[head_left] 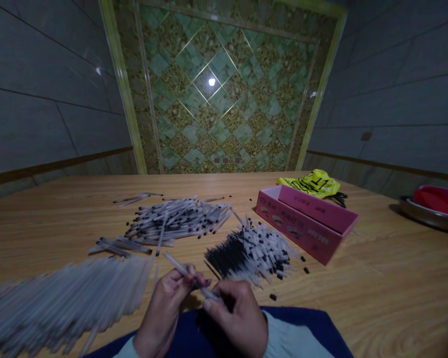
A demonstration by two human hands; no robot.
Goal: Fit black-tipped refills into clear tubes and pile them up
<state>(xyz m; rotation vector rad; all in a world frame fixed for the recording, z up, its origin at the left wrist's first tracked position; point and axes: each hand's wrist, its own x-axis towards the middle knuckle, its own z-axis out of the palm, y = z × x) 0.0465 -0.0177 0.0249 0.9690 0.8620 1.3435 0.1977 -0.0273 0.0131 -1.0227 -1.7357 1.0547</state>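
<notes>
My left hand [168,298] pinches a slim clear plastic tube [176,263], which slants up and left out of its fingers. Close beside it, my right hand [239,311] is closed on a clear plastic piece [210,294] in line with that tube. Whether the two are joined is hidden by the fingers. Just beyond my right hand lies a heap of thin black sticks [227,254] with whitish plastic ends [265,246]. To the left of my left hand, many clear tubes [70,298] lie side by side in a large pile.
Farther back is a pile of clear tubes with dark ends [179,216], with a few strays [121,244] nearer. A pink open box [302,226] stands at right, a yellow bag [313,183] behind it. Small black caps [273,297] lie scattered. A metal tray [429,219] sits far right.
</notes>
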